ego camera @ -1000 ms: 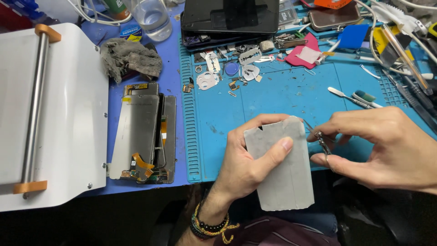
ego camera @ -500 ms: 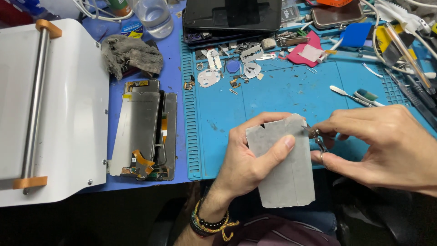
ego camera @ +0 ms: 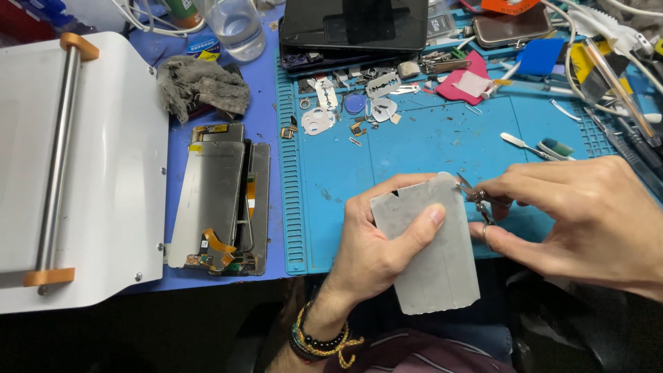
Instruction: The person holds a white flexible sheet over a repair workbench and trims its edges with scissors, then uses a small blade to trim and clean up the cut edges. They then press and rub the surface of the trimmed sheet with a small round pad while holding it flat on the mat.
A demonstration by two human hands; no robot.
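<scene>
Left hand [ego camera: 376,252] grips the grey panel [ego camera: 431,252] above the near edge of the bench, thumb pressed flat across its face, so the top corner stays steady and pokes out toward the other side. Right hand [ego camera: 587,221] is closed around small scissors [ego camera: 476,200], with the blades right at that corner. The stripped screens [ego camera: 217,200] lie off to the left on the blue mat [ego camera: 428,148], probably so the middle stays free for hand work.
</scene>
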